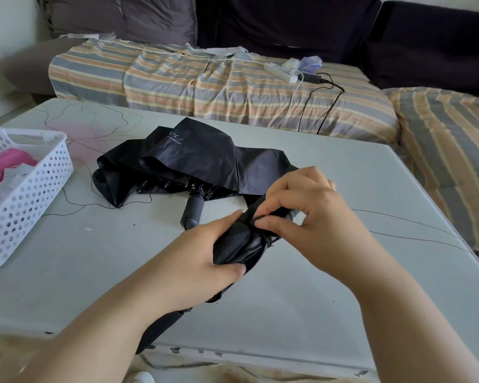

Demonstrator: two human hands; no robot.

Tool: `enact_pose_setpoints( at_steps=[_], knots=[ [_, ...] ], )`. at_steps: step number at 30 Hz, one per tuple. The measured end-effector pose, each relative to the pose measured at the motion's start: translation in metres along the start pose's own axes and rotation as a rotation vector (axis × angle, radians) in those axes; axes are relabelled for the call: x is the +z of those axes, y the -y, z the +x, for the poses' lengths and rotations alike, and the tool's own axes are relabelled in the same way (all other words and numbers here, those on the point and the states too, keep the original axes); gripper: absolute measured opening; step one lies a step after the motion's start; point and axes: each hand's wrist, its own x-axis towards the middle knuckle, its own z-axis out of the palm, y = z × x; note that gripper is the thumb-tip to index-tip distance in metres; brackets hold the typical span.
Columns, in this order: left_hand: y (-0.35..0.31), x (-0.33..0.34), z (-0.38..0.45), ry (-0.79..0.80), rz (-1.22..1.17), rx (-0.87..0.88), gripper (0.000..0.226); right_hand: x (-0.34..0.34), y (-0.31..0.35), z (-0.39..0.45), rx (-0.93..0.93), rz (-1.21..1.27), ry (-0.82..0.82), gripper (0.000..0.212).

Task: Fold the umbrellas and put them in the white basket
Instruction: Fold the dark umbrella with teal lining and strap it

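A: Left hand (205,252) grips the rolled black umbrella (238,244) over the table (315,299); right hand (296,208) pinches its strap (263,233).
B: Step?
A: Likely fastening the wrap. Next: close it, carry to the white basket (25,194) at left. Second umbrella (188,158) lies unfolded behind.

Rolled umbrella (238,244): black, canopy gathered tight into a bundle, lying slantwise near the desk's near edge, its lower end overhanging that edge; gripped by both hands.
Closing strap (263,233): thin black band across the bundle, pinched at its upper part.
Loose umbrella (194,158): black, collapsed but unrolled, canopy spread in slack folds at mid-desk; white "UV" lettering on top panel; dark grey handle (192,211) points toward the near edge.
White basket (39,183): perforated plastic, at the desk's left edge, pink item (3,164) inside.
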Motion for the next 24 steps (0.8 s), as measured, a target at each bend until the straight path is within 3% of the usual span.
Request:
enact_pose_setpoints(
  at_steps=[5,9,11,14,24],
  knots=[
    [0.003,0.0,0.0,-0.022,0.099,0.022,0.064,0.003,-0.002,0.003,0.006,-0.002,0.004,0.014],
    [0.004,-0.001,0.0,-0.035,0.223,-0.008,0.072,0.006,-0.001,0.001,0.039,0.037,0.059,0.005],
    [0.005,0.0,-0.001,-0.045,0.291,-0.006,0.078,0.007,0.0,0.0,0.095,0.053,0.13,0.025],
    [0.006,0.0,-0.001,-0.054,0.365,-0.007,0.079,0.006,-0.001,0.001,0.141,0.06,0.195,0.03],
    [0.018,0.0,-0.001,-0.049,0.274,-0.096,0.077,0.008,0.002,0.003,0.187,0.169,0.158,0.032]
  ],
)
